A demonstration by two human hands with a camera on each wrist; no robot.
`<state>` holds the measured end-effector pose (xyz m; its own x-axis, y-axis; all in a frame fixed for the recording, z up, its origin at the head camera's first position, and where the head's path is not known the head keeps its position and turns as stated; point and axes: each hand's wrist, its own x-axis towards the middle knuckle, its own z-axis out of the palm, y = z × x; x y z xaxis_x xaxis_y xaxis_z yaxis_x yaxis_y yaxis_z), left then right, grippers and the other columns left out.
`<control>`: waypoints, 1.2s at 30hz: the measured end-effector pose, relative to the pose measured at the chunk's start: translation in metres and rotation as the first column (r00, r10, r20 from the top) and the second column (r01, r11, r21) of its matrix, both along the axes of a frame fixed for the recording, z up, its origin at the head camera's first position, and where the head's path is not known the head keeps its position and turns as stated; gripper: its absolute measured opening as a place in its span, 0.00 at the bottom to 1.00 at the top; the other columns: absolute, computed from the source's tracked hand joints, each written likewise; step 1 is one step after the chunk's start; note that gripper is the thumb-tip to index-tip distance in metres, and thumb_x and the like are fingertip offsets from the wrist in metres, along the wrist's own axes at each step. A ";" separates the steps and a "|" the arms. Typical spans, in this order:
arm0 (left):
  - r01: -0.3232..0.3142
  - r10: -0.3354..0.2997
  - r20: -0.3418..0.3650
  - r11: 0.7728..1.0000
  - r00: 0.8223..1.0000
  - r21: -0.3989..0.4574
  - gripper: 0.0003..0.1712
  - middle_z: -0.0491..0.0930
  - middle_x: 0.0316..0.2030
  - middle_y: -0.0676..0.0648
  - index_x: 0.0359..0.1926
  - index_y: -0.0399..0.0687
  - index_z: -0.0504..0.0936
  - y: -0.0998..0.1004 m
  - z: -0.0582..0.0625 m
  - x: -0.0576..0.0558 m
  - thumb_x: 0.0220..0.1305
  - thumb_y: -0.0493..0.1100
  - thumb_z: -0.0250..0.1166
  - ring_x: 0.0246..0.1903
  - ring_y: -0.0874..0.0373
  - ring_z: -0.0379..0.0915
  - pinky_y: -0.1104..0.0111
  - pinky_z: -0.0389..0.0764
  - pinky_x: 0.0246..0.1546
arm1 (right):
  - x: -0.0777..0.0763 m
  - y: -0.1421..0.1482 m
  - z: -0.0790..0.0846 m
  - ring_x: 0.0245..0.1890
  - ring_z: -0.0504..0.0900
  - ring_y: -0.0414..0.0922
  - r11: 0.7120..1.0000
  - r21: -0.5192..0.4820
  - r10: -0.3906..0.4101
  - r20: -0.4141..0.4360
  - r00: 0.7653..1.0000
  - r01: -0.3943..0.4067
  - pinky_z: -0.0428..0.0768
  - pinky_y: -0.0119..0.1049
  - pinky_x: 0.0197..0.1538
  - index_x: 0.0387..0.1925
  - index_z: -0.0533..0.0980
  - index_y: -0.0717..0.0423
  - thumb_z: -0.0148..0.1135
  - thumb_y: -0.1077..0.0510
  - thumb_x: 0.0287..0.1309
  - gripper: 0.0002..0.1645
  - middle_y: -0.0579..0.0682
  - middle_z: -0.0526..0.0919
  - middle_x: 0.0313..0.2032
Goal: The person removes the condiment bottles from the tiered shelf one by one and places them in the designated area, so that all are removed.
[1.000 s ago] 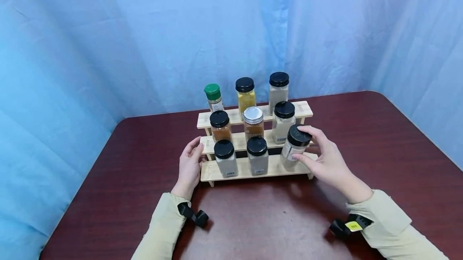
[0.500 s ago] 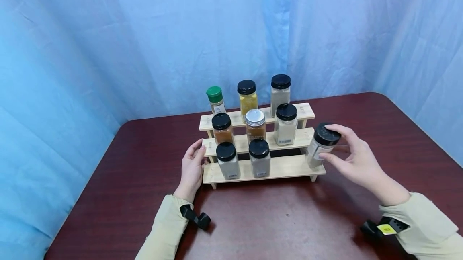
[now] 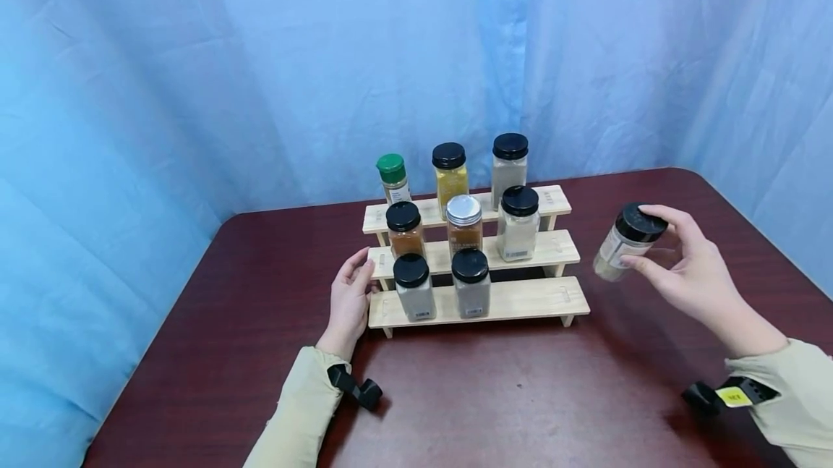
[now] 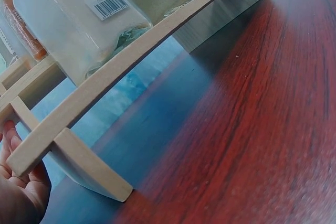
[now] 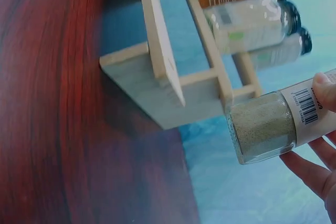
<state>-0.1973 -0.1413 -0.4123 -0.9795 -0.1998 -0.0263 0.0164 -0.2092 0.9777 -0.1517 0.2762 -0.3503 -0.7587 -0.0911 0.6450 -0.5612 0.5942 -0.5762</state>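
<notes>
My right hand [image 3: 696, 276] grips a spice jar [image 3: 621, 242] with a black lid and a pale label, tilted in the air to the right of the wooden rack [image 3: 534, 299]. In the right wrist view this spice jar [image 5: 265, 127] shows greyish-green powder and a barcode, with thumb and fingers around its label. At the rack's left end, my left hand [image 3: 350, 301] holds the side of the tiers; some fingertips are hidden behind the wood. In the left wrist view, the left hand [image 4: 23, 195] is seen beside the rack's end.
Several jars stand on the three-tier rack, among them a green-capped jar [image 3: 393, 177], a yellow-filled jar [image 3: 452, 182] and a silver-lidded jar [image 3: 465, 226]. Two black-lidded jars occupy the front tier's left and middle. A dark red table [image 3: 455, 396] lies below, with blue curtains [image 3: 364, 56] behind.
My right hand has lifted the spice jar off the front tier's right part and carried it rightward, clear of the rack. The left hand stays at the rack's left end.
</notes>
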 end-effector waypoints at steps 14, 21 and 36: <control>-0.004 0.004 0.001 1.000 1.000 0.014 0.24 0.75 0.27 0.58 0.64 0.35 0.66 0.001 -0.001 0.000 0.70 0.38 0.54 0.23 0.66 0.68 0.78 0.69 0.24 | -0.025 0.011 -0.020 0.35 0.70 0.12 0.998 0.061 -0.014 0.069 0.997 0.010 0.71 0.10 0.35 0.64 0.60 0.63 0.67 0.82 0.38 0.48 0.24 0.69 0.44; 0.000 0.000 0.002 1.000 1.000 0.014 0.25 0.75 0.27 0.58 0.64 0.34 0.65 0.000 -0.001 -0.002 0.70 0.38 0.54 0.22 0.66 0.68 0.78 0.69 0.25 | -0.041 0.008 -0.029 0.35 0.68 0.13 0.998 0.055 -0.020 0.097 0.995 0.015 0.70 0.09 0.36 0.62 0.58 0.66 0.65 0.82 0.40 0.46 0.67 0.74 0.42; 0.002 -0.002 0.010 1.000 1.000 0.008 0.25 0.75 0.27 0.58 0.65 0.35 0.65 0.000 0.002 0.000 0.70 0.38 0.54 0.22 0.66 0.67 0.78 0.69 0.25 | -0.074 0.004 -0.030 0.32 0.63 0.12 0.991 0.117 -0.078 0.146 0.986 0.061 0.69 0.14 0.27 0.61 0.59 0.65 0.67 0.75 0.46 0.41 0.72 0.75 0.44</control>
<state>-0.1974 -0.1414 -0.4108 -0.9796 -0.1972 -0.0383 0.0056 -0.2173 0.9761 -0.2254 0.2797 -0.3804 -0.8531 -0.1000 0.5121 -0.4285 0.6942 -0.5784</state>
